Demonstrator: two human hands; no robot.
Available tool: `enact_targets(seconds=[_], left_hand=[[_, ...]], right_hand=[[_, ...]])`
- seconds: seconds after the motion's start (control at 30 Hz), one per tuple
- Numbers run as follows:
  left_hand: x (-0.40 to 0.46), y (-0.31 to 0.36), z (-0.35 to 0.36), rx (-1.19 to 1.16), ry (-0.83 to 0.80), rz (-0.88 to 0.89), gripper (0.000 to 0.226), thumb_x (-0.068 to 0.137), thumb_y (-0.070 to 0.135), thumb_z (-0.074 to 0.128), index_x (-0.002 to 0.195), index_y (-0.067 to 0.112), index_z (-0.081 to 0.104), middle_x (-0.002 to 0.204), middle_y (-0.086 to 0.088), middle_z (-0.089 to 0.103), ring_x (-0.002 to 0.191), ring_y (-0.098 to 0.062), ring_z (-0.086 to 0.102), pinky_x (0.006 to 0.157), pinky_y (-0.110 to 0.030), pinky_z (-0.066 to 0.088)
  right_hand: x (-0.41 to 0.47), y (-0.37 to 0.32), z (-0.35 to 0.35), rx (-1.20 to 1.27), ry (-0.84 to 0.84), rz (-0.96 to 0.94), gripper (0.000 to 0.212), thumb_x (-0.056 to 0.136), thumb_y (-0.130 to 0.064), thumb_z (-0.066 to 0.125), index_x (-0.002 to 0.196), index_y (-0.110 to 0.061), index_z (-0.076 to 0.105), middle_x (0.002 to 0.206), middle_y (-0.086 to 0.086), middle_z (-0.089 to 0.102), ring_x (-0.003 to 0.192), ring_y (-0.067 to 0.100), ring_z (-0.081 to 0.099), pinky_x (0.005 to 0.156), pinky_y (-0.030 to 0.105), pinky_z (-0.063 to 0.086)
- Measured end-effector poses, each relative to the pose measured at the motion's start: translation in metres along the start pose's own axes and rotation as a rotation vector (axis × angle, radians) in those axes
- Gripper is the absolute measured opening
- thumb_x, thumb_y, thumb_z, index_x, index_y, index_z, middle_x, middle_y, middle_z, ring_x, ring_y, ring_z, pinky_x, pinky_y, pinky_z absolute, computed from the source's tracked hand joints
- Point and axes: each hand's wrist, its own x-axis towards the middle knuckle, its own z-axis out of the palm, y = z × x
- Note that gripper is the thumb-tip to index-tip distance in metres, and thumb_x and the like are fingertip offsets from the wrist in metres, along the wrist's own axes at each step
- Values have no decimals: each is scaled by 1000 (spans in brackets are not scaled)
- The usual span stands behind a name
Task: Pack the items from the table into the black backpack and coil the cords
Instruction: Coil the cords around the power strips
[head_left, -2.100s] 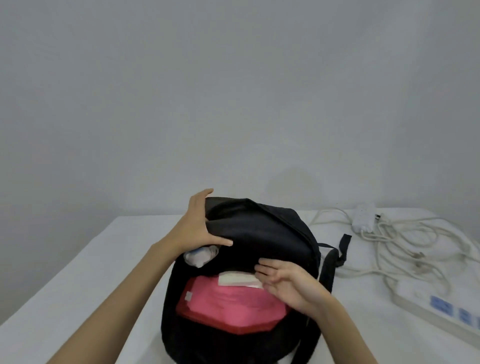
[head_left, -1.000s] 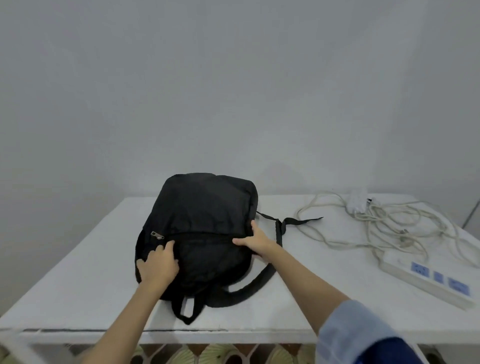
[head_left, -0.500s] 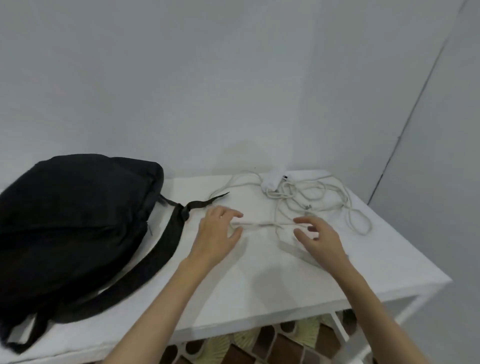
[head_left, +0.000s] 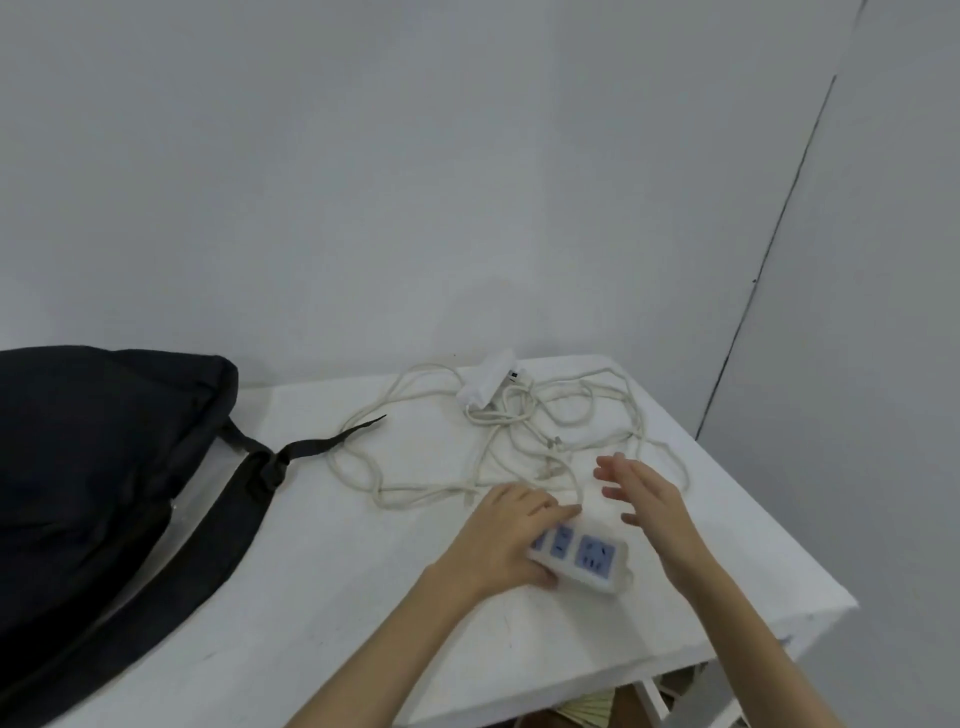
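The black backpack (head_left: 93, 467) lies closed on the left of the white table (head_left: 322, 582), its straps trailing toward the middle. A white power strip (head_left: 595, 561) with blue sockets lies near the right front. My left hand (head_left: 498, 540) grips its left end, fingers over the top and thumb on the near side. My right hand (head_left: 649, 504) hovers just past the strip's far end with fingers spread, holding nothing. A tangle of white cords (head_left: 426, 491) spreads loosely behind the strip.
A second white plug block (head_left: 485, 384) sits at the back of the table among the cords. A loose black strap end (head_left: 332, 444) crosses one cord loop. The table's right edge (head_left: 779, 551) runs close to my right hand. Walls stand behind and to the right.
The view has swung right from the closed backpack to the cords. Both hands left the backpack; my left hand took hold of the power strip and my right hand moved beside it.
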Motion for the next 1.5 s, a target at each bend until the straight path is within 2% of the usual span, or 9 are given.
enact_targets(seconds=[0.27, 0.47, 0.7, 0.9, 1.1, 1.17, 1.23, 1.37, 1.5], left_hand=[[-19, -21, -113, -930, 649, -308, 44, 73, -8, 72, 103, 18, 53, 104, 3, 62, 88, 6, 62, 73, -13, 49], [-34, -54, -133, -1063, 813, -385, 61, 62, 25, 83, 113, 8, 54, 107, -1, 67, 101, -15, 66, 84, -29, 55], [-45, -90, -172, -1209, 1170, -467, 27, 91, 17, 60, 116, 8, 54, 103, -3, 61, 101, -18, 64, 77, -31, 57], [-85, -129, -234, -1290, 1364, -426, 52, 88, 43, 59, 130, 14, 50, 124, -3, 62, 109, -19, 63, 88, -39, 52], [-87, -134, -253, -1160, 1289, -407, 23, 93, 38, 52, 106, 19, 53, 110, 2, 62, 102, -15, 64, 75, -29, 55], [-84, -137, -254, -1176, 1275, -416, 24, 93, 38, 52, 106, 17, 53, 105, 2, 63, 100, -16, 64, 75, -28, 56], [-84, -141, -257, -1182, 1267, -425, 29, 93, 39, 51, 108, 13, 52, 104, 0, 64, 101, -18, 64, 80, -32, 55], [-89, -152, -263, -1164, 1280, -448, 23, 92, 36, 54, 101, 15, 54, 104, -1, 64, 103, -20, 64, 85, -39, 53], [-103, -165, -272, -1199, 1318, -463, 27, 89, 34, 57, 105, 13, 55, 108, -4, 63, 108, -24, 61, 82, -40, 53]], right_hand=[[13, -4, 47, 77, -202, -121, 49, 78, -48, 67, 120, -27, 55, 123, -7, 60, 113, 6, 56, 92, 21, 42], [25, -13, 117, -296, -314, -446, 85, 73, -42, 73, 143, -22, 29, 138, -20, 34, 124, -8, 33, 102, 11, 27], [59, -8, 117, -191, 91, -466, 16, 77, -17, 75, 76, -28, 63, 57, -11, 57, 58, -1, 54, 58, 11, 40], [120, -30, 82, -229, 454, -221, 16, 86, -16, 63, 80, -2, 67, 76, 7, 67, 66, 6, 56, 63, 26, 40], [137, -26, 111, -921, 315, 69, 26, 90, -19, 48, 114, -13, 56, 118, 13, 58, 104, 32, 56, 83, 35, 41], [134, -33, 135, -1104, 419, -134, 35, 89, -21, 50, 122, -13, 52, 129, 15, 49, 114, 35, 49, 95, 47, 36], [124, -36, 163, -871, 447, -513, 40, 92, -35, 44, 115, -8, 61, 124, 17, 57, 112, 36, 53, 97, 54, 36], [93, -37, 215, -462, -167, -617, 73, 82, -73, 30, 124, -19, 56, 119, -15, 53, 114, 3, 45, 102, 26, 33], [97, -47, 240, -225, -124, -648, 12, 89, -31, 60, 81, -32, 51, 70, -16, 53, 66, 1, 50, 64, 17, 39]])
